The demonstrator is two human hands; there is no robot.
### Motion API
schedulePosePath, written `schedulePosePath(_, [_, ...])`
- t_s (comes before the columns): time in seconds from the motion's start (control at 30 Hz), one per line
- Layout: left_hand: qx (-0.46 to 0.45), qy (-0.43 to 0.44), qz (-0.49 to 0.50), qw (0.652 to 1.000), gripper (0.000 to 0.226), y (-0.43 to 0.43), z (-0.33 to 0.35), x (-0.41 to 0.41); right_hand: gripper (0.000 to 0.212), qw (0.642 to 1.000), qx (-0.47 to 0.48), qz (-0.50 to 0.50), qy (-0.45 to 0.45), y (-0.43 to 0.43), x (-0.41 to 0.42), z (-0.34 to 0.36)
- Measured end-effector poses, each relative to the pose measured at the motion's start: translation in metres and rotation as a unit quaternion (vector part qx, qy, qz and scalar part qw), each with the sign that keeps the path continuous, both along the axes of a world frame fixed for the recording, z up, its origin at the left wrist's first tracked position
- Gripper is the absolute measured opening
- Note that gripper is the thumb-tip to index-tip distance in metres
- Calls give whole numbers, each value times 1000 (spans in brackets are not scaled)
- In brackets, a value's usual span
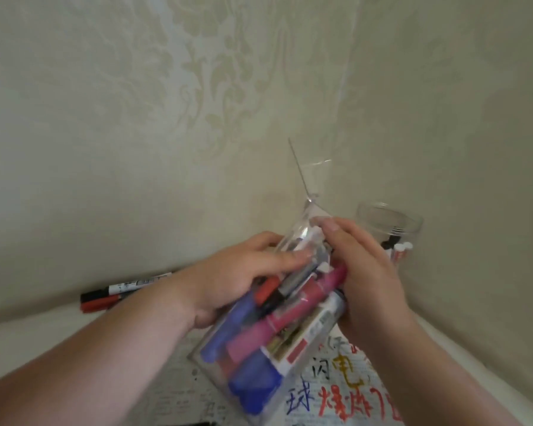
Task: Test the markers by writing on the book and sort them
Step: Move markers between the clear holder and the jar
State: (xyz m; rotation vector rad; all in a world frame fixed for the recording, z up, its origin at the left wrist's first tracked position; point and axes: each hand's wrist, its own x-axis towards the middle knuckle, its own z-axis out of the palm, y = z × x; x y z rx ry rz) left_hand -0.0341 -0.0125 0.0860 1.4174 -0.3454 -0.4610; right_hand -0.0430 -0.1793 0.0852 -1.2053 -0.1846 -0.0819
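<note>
Viewing the head feed remotely. Nearest the camera, the open book (336, 392) lies flat on the white tabletop (43, 333); its printed page is overwritten with test characters in blue, red, orange and black.

Just above the book, both hands hold a clear plastic case (204, 359), tilted with its open end away from the camera. I count several markers packed inside: a blue marker (228, 330), a pink marker (277, 318), a white-bodied marker (308, 336) with a label, and a broad blue cap (253, 385) at the near end. Others are too blurred to tell apart.

Left hand (237, 272): fingers curled over the case's left side, one fingertip lying across the marker ends. Right hand (363, 272): wrapped round the right side, fingers reaching the case mouth. The case's transparent flap (305, 186) stands up beyond them.

Farther left, a black-capped marker (117, 289) and a red marker (100, 303) lie side by side on the tabletop against the wall. Farther right, a clear round jar (388, 222) holds a few more markers. Patterned cream wallpaper (136, 118) behind everything.
</note>
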Motion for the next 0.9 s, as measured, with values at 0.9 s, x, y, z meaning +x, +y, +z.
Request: schedulePosePath(0.9, [32, -92, 62, 993, 56, 1, 3, 12, 34, 975, -193, 75, -81, -7, 20, 18])
